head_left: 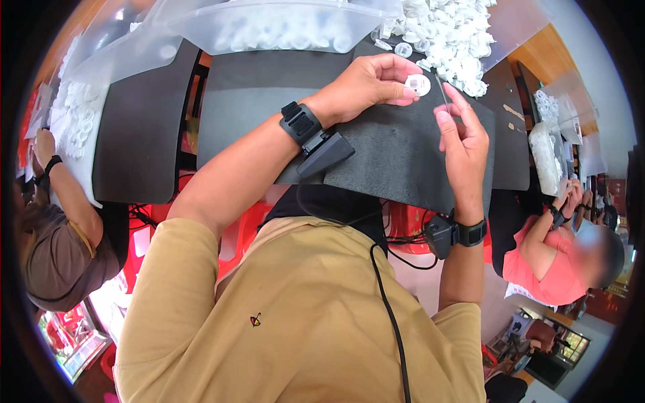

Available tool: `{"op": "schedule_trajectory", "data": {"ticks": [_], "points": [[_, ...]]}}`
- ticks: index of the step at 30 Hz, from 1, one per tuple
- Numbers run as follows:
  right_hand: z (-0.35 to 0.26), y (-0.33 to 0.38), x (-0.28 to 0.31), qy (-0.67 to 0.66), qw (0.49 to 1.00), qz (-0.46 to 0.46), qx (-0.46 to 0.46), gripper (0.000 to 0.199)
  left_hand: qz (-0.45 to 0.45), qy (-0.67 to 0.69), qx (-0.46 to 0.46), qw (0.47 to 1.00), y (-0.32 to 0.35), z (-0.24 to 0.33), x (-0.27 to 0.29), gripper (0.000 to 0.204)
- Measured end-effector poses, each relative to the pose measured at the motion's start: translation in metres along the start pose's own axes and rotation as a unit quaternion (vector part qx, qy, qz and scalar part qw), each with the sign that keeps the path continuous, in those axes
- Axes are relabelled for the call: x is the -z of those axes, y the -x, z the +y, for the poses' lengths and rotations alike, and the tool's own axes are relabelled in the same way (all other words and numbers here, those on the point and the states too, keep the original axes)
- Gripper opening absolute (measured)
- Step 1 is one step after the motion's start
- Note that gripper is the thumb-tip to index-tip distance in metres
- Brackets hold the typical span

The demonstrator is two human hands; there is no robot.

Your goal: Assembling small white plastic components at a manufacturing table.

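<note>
As far as I can make out, the step in hand is fine tool work on one small part, close to the heap of white pieces (447,37). Just nearer the person than the heap, on its left, the left hand (386,84) is closed to a pinch, thumb and fingers gripping a white disc (418,85). Beside that disc slants a thin rod (441,93); I can't tell whether its tip touches. Below the heap, the right hand (463,131) is half open, the rod seemingly held between thumb and fingers. My guess is that the next move calls for a steady disc and a small, well-aimed push of the rod.

For room, a side table (138,134) lies well left of the heap, beyond a gap. A translucent tub (279,30) just left of the heap bounds the far side, while the main tabletop (248,94) stretches nearer, giving space. Right of the heap, the tabletop's edge runs close by the right hand, with another table (508,151) past it.
</note>
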State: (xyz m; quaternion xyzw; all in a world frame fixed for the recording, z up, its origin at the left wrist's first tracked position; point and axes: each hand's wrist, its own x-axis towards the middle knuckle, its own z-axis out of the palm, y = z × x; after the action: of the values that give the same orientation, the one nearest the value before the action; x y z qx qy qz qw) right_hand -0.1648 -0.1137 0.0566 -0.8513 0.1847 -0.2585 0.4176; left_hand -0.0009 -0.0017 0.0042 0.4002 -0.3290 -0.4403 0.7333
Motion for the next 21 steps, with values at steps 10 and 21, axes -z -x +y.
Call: {"op": "schedule_trajectory", "data": {"ticks": [10, 21], "points": [[0.006, -0.019, -0.014, -0.148, 0.986, -0.042, -0.059, 0.026, -0.012, -0.033, -0.009, 0.999, 0.004, 0.005, -0.004, 0.036], [-0.075, -0.153, -0.003, -0.146, 0.981, -0.055, 0.111, 0.021, -0.032, -0.127, 0.012, 0.991, 0.003, -0.01, -0.001, 0.042]]}}
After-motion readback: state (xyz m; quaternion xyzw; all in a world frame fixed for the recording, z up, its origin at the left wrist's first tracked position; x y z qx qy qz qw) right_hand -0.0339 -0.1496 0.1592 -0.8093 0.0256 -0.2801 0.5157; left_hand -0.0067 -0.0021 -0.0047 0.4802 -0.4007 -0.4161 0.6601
